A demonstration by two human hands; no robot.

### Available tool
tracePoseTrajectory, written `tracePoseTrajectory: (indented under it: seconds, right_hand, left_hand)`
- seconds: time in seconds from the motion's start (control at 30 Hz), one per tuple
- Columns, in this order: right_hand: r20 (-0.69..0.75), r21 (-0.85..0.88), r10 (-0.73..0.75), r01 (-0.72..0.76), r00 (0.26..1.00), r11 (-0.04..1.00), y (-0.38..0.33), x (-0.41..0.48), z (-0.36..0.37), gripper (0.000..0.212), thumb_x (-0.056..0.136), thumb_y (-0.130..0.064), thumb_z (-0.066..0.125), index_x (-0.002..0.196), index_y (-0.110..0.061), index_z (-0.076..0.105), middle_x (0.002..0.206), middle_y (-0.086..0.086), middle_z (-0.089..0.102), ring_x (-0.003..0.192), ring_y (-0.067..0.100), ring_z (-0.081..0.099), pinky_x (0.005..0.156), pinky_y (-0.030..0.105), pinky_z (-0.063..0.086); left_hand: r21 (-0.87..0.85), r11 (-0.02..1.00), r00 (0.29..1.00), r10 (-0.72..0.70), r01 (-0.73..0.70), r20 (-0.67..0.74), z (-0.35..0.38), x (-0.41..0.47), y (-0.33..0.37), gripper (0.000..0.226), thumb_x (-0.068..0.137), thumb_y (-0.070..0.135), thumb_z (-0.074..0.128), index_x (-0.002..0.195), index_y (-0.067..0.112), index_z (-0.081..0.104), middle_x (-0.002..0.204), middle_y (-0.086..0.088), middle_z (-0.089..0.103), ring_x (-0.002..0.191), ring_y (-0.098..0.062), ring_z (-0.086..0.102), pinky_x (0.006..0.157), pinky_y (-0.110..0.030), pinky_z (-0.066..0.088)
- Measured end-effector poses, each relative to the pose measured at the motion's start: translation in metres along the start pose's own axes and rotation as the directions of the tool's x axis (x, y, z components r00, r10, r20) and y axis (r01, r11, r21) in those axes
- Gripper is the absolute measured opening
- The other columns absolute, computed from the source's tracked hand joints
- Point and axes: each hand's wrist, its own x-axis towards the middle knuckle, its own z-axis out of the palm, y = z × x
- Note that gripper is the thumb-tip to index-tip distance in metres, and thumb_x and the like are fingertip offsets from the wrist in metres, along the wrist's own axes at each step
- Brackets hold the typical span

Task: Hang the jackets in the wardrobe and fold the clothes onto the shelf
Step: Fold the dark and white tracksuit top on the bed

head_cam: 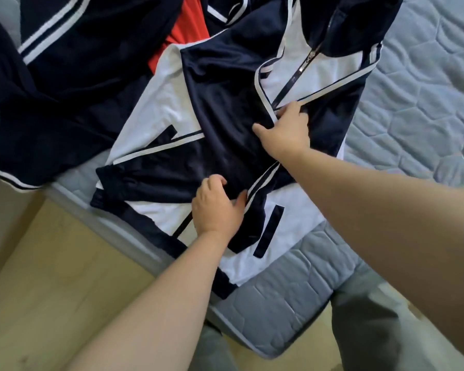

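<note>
Both hands [248,167] on folded jacket [220,124], mattress [413,103] beneath

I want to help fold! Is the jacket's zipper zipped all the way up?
No, the zipper is open near the collar of the navy and white jacket, showing white lining.

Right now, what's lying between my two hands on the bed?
In the head view, only the jacket's folded navy sleeve spans from the left hand to the right hand; nothing else lies there.

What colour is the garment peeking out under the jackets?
Red garment, seen in the head view.
</note>
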Motion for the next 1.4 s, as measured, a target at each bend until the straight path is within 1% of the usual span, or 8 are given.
tracePoseTrajectory:
  seconds: [0.23,0.37,0.47,0.6,0.8,0.97,1.17,1.4]
  right_hand:
    - [-0.074,-0.042,0.163,-0.166,0.984,0.985,0.059,-0.052,0.008,0.049,0.083,-0.045,0.066,0.116,-0.019,0.040,0.123,0.006,0.042,0.099,0.028,0.048,0.077,0.035,0.034]
    - [-0.027,0.080,0.223,-0.221,0.974,0.972,0.084,-0.083,0.009,0.049,0.080,-0.050,0.064,0.109,-0.016,0.044,0.108,0.001,0.055,0.088,0.020,0.052,0.072,0.029,0.040]
    - [0.182,0.170,0.353,-0.383,0.918,0.908,0.097,-0.102,0.010,0.044,0.081,-0.042,0.065,0.110,-0.010,0.057,0.100,0.005,0.066,0.093,0.025,0.064,0.083,0.039,0.055]
    - [0.423,0.335,0.482,-0.626,0.767,0.704,0.105,-0.123,0.009,0.006,0.078,-0.004,0.059,0.083,-0.007,0.059,0.084,0.012,0.058,0.073,0.027,0.056,0.062,0.033,0.050]
    - [0.586,0.320,0.454,-0.706,0.671,0.632,0.119,-0.133,0.010,0.021,0.075,0.007,0.056,0.092,0.000,0.064,0.095,0.019,0.064,0.087,0.036,0.064,0.086,0.045,0.057]
    - [0.597,-0.040,0.426,-0.505,0.680,0.862,0.115,-0.141,0.023,0.016,0.090,0.001,0.053,0.102,-0.001,0.063,0.087,0.017,0.068,0.066,0.028,0.066,0.051,0.034,0.060]
    - [0.447,-0.284,0.330,-0.218,0.831,0.934,0.102,-0.135,0.020,0.016,0.085,-0.017,0.051,0.099,-0.008,0.048,0.085,0.005,0.059,0.078,0.027,0.060,0.067,0.036,0.052]
    - [-0.043,-0.018,0.217,-0.218,0.975,0.976,0.082,-0.090,-0.024,0.027,0.082,-0.033,0.049,0.100,-0.013,0.048,0.100,0.002,0.054,0.092,0.027,0.053,0.083,0.038,0.045]
  left_hand:
    - [0.031,0.979,0.964,-0.204,0.202,0.169,0.019,-0.068,-0.002,0.052,0.087,0.066,0.053,0.113,0.021,0.047,0.115,0.001,0.054,0.087,-0.023,0.058,0.070,-0.036,0.047]
    - [-0.180,0.871,0.863,-0.385,0.457,0.328,0.019,-0.068,-0.009,0.023,0.091,0.047,0.053,0.102,0.028,0.049,0.086,0.013,0.065,0.078,-0.012,0.062,0.055,-0.027,0.038]
    - [-0.161,0.912,0.825,-0.251,0.377,0.506,0.020,-0.064,-0.011,0.033,0.072,0.045,0.067,0.100,0.035,0.051,0.086,0.018,0.065,0.082,-0.003,0.061,0.061,-0.022,0.042]
    - [-0.301,0.851,0.769,-0.172,0.431,0.615,0.025,-0.058,-0.008,0.060,0.062,0.043,0.084,0.114,0.027,0.058,0.105,0.011,0.070,0.098,-0.011,0.065,0.086,-0.033,0.055]
    - [-0.283,0.894,0.904,-0.237,0.346,0.355,0.010,-0.049,-0.023,0.013,0.079,0.037,0.069,0.080,0.026,0.062,0.078,0.013,0.066,0.074,-0.006,0.061,0.060,-0.025,0.045]
    - [-0.249,0.907,0.901,-0.239,0.341,0.363,0.006,-0.053,-0.040,0.016,0.086,0.039,0.064,0.088,0.026,0.055,0.083,0.014,0.061,0.073,-0.001,0.055,0.055,-0.020,0.037]
    - [-0.056,0.948,0.884,-0.269,0.313,0.383,-0.001,-0.036,-0.047,0.030,0.083,0.049,0.066,0.097,0.026,0.055,0.091,0.013,0.061,0.078,-0.007,0.056,0.063,-0.027,0.041]
    - [-0.030,0.985,0.971,-0.173,0.171,-0.162,-0.040,0.036,0.014,0.039,0.090,0.052,0.058,0.104,0.017,0.047,0.111,-0.003,0.052,0.089,-0.031,0.058,0.078,-0.039,0.043]
